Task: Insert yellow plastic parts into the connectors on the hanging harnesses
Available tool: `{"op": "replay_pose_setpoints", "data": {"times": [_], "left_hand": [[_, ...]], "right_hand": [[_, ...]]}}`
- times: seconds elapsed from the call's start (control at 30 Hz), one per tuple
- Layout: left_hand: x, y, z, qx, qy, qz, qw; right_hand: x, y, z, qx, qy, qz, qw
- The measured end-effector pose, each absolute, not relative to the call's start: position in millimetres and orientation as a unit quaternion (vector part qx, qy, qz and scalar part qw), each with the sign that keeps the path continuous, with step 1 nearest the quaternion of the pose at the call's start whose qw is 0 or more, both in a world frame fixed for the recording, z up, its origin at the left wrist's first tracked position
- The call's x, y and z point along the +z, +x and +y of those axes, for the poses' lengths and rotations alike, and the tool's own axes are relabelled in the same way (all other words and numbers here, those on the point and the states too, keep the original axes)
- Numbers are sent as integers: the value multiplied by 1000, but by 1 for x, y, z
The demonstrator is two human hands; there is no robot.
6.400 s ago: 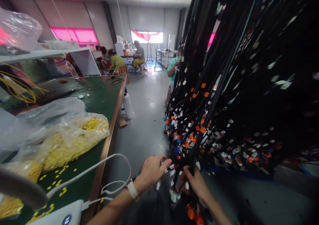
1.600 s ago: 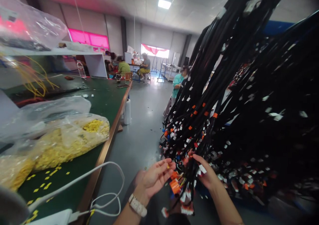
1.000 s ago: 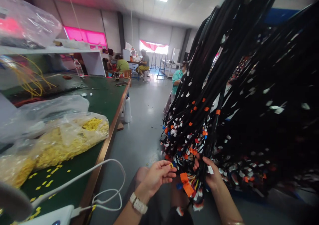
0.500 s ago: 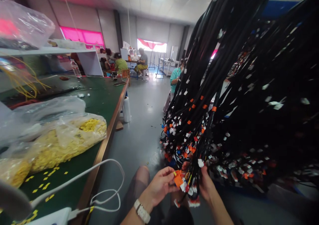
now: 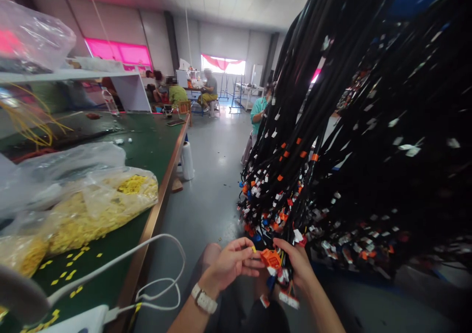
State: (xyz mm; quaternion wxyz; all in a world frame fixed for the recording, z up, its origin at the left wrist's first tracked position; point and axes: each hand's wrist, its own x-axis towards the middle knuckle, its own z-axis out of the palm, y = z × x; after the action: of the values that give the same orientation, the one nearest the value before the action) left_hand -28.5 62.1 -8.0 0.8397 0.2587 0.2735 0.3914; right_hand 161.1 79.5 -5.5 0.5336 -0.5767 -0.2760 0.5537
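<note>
The orange connector [image 5: 270,258] sits low in the middle of my view, at the end of a few thin coloured wires hanging from the black wire harness bundle [image 5: 313,126]. My right hand [image 5: 300,266] is closed around it from the right, thumb and fingers gripping the connector, with several white and red plugs dangling under my palm. My left hand [image 5: 230,262] is just beside it, its fingertips almost at the connector's left edge. The thumb and forefinger are pinched together on a small yellow piece [image 5: 253,249] and the other fingers are loosely curled. A pale watch [image 5: 203,298] is on that wrist.

Above my hands the harness bundle fills the right side, thick black cables slanting down and ending in a mass of white tags and orange, red and blue plugs.

To my left is the green table [image 5: 147,146]. On it lie clear bags of yellow parts [image 5: 103,205], with loose yellow bits scattered near them. A white cable [image 5: 147,247] loops over the table's edge. A white roll [image 5: 187,158] stands on the floor by the table's far side. Further back, a person in a teal top [image 5: 258,112] stands near the harness, and others sit at a distant table.
</note>
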Motion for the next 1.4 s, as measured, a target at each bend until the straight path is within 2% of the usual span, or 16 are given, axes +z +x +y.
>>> {"op": "replay_pose_setpoints", "data": {"times": [0.3,0.5,0.67,0.87,1.17,1.4], "left_hand": [[-7,-13,52,403,291,320,806],[-11,0,51,469,325,398,718],[-2,3,50,497,358,395,685],[1,5,48,500,417,414,636],[2,7,42,474,544,478,501],[2,8,39,487,546,491,472]], "right_hand": [[-3,163,78,584,-560,-242,535],[-8,159,78,598,-542,-218,549],[-6,155,81,588,-534,-207,572],[-1,154,81,595,-523,-193,579],[-1,157,80,593,-525,-193,579],[-7,155,81,586,-526,-196,584]]}}
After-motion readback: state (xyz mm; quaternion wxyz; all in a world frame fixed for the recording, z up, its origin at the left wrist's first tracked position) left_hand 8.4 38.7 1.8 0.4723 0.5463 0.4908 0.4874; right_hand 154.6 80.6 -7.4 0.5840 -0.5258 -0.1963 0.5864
